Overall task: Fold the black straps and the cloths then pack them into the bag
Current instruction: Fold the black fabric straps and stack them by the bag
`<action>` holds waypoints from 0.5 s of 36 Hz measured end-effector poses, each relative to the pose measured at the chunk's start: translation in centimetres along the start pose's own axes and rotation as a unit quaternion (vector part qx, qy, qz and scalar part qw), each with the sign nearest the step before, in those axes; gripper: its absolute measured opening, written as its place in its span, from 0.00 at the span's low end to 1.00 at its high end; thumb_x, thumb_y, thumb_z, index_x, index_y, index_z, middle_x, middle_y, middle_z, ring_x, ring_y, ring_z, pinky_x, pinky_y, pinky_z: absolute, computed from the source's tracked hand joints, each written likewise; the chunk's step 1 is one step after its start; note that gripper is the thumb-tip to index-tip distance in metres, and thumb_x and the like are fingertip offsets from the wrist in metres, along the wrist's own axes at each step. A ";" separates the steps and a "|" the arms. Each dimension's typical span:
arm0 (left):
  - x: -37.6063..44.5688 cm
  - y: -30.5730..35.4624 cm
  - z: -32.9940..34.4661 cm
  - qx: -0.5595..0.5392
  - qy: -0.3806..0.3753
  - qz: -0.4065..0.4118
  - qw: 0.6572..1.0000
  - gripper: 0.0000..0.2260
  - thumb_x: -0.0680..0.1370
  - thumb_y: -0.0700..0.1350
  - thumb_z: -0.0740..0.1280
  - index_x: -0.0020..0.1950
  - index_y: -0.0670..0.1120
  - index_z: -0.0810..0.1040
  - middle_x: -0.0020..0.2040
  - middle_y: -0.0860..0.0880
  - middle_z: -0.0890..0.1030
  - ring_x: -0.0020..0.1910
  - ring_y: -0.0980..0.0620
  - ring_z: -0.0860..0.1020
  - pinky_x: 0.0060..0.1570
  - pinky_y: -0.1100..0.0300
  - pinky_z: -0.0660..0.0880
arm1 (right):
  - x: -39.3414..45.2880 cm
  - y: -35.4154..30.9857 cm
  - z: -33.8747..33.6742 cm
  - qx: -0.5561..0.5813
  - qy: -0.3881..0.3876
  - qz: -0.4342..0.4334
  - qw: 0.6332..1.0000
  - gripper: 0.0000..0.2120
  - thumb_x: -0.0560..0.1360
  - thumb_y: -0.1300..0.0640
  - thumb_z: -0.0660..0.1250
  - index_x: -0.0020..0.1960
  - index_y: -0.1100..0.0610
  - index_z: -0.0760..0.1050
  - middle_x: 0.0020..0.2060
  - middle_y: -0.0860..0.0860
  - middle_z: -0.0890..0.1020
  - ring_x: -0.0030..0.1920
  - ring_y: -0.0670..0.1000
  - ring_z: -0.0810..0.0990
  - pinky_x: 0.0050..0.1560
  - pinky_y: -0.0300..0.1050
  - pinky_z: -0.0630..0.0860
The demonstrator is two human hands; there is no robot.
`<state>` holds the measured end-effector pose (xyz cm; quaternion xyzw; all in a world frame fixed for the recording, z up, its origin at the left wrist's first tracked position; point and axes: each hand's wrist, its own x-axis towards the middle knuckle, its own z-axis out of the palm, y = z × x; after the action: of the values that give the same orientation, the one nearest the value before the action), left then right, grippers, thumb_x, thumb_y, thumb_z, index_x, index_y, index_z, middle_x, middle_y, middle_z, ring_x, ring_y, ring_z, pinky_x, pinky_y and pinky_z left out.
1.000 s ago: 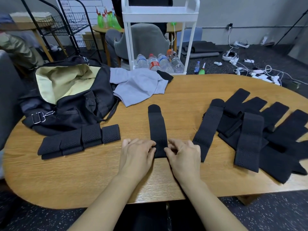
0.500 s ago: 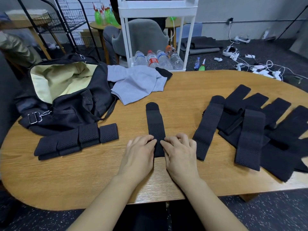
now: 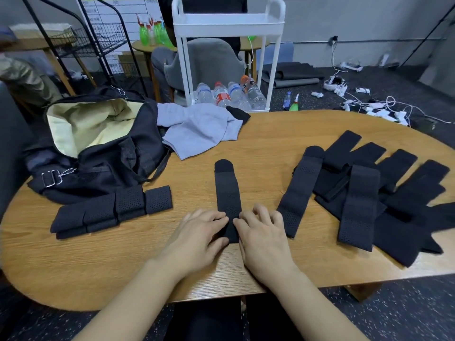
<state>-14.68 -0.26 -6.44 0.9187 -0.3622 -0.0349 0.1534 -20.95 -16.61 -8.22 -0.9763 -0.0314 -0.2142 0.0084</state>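
- While the long black strap with tiny holes (image 3: 227, 195) lies flat on the oval wooden table (image 3: 270, 148), both hands sit on its near end.
- The left hand (image 3: 197, 238) rests on the left edge of the strap. Its fingers are bent a little and close together, and the tips press on the cloth. I cannot tell if they pinch it.
- The right hand (image 3: 261, 238) rests on the right edge of the strap. Its fingers are spread a bit, and the tips touch the strap.
- The two hands almost meet on top of the strap, and the near end shows between them.
- The strap runs straight away from the hands. Its round tip is at the far end.
- To the left of the left hand is a row of folded black straps (image 3: 113, 210), side by side.
- Past that row, far to the left, is the open black bag with a pale yellow inside (image 3: 103, 143).
- Just beside the bag, beyond the hands, lies a crumpled light grey cloth (image 3: 197, 131).
- To the right of the right hand lies a messy pile of unfolded black straps (image 3: 369, 193). One of them is just beside the right hand's fingers.
- Behind the table stands a white cart (image 3: 229, 28) with water bottles (image 3: 229, 94) at the bottom.
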 end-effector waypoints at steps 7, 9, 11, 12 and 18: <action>-1.4 1.2 -0.8 0.029 -0.023 0.019 0.999 0.27 0.80 0.59 0.63 0.77 0.55 0.62 0.76 0.59 0.63 0.74 0.57 0.57 0.72 0.60 0.46 | -1.6 -0.4 -0.5 0.014 -0.013 -0.011 1.000 0.15 0.59 0.57 0.75 0.46 0.56 0.81 0.47 0.48 0.82 0.59 0.55 0.71 0.53 0.51 0.62; -1.5 1.4 -0.9 0.033 -0.019 0.023 0.999 0.26 0.79 0.58 0.63 0.76 0.54 0.65 0.75 0.58 0.65 0.74 0.56 0.59 0.71 0.60 0.47 | -1.9 -0.4 -0.8 0.018 -0.008 -0.016 1.000 0.11 0.64 0.55 0.69 0.46 0.56 0.81 0.47 0.48 0.82 0.58 0.55 0.71 0.52 0.51 0.61; -1.6 1.5 -0.9 0.043 -0.007 0.037 0.998 0.24 0.79 0.57 0.63 0.74 0.52 0.70 0.74 0.57 0.69 0.72 0.55 0.63 0.70 0.60 0.49 | -2.2 -0.4 -1.5 0.028 -0.020 -0.006 0.999 0.13 0.67 0.53 0.59 0.44 0.54 0.81 0.46 0.46 0.82 0.55 0.54 0.74 0.51 0.50 0.61; -1.6 1.6 -0.8 0.051 0.000 0.046 0.998 0.23 0.78 0.56 0.62 0.71 0.51 0.74 0.72 0.55 0.72 0.70 0.54 0.67 0.68 0.61 0.52 | -2.3 -0.3 -1.8 0.036 -0.031 -0.002 0.999 0.15 0.67 0.51 0.57 0.42 0.54 0.81 0.46 0.46 0.82 0.55 0.54 0.75 0.50 0.49 0.60; -2.3 2.4 -0.3 0.066 0.019 0.027 0.997 0.22 0.74 0.52 0.53 0.59 0.50 0.81 0.56 0.54 0.83 0.58 0.50 0.77 0.62 0.57 0.60 | -3.2 0.0 -2.6 0.090 -0.075 0.005 0.993 0.14 0.64 0.49 0.61 0.45 0.53 0.80 0.48 0.43 0.81 0.54 0.53 0.73 0.49 0.49 0.62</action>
<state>-17.88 -0.29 -5.50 0.9171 -0.3858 0.0108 0.1000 -24.88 -16.90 -7.21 -0.9851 -0.0464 -0.1362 0.0946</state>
